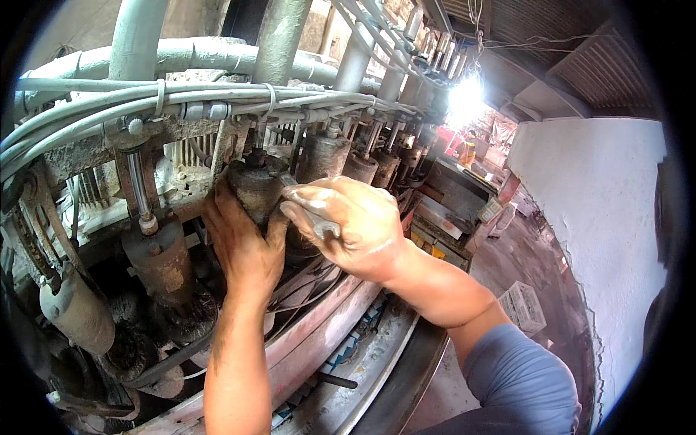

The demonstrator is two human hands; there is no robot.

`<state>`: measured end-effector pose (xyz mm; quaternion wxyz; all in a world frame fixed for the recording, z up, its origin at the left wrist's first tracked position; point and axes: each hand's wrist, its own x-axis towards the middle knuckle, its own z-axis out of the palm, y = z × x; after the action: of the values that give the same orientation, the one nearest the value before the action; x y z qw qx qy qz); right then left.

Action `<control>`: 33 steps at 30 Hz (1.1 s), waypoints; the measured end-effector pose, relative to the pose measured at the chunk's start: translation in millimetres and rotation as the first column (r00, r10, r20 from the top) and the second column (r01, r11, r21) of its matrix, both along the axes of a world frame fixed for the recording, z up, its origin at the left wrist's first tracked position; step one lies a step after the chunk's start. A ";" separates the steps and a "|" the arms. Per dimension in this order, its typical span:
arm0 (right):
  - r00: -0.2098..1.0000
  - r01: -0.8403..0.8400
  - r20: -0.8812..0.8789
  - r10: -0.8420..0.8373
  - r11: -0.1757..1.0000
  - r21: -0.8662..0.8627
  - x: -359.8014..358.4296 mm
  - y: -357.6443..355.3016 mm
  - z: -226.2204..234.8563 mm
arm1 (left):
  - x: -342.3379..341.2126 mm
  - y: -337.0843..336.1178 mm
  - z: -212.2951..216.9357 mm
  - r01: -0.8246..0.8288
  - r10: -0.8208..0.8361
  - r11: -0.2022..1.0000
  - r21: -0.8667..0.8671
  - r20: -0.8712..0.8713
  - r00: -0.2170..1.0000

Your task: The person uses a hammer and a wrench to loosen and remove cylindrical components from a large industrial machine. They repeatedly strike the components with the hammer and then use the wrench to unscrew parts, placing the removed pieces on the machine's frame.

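My left hand (pixel 245 254) is wrapped round the lower side of a dark, grimy metal cylinder (pixel 255 190) that hangs from a rod on the machine. In my closed right hand (pixel 355 228) is a small metal wrench; its open-ended jaw (pixel 326 230) pokes out below the fingers. The wrench's other end reaches the cylinder's upper right side, where my fingertips partly hide it. Whether it sits on a bolt there, I cannot tell.
Similar cylinders (pixel 161 261) hang in a row on both sides. Grey cables (pixel 239 98) and thick pipes cross above. A curved pinkish rail (pixel 319 341) runs below my forearms. To the right, a pale crate (pixel 522 308) stands on the floor beside a white panel (pixel 587 217); a bright lamp (pixel 467 98) shines behind.
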<state>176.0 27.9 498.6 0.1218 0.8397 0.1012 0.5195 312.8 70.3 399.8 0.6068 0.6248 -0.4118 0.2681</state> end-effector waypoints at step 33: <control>0.994 -0.072 0.089 0.062 0.991 0.115 5.4 -8.5 -17.3 | 0.4 -0.4 -1.8 0.039 -0.039 0.999 -0.017 -0.009 0.999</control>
<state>181.4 19.4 481.4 0.0587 0.8186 0.0931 0.5637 313.3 69.9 398.0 0.6192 0.6126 -0.4189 0.2567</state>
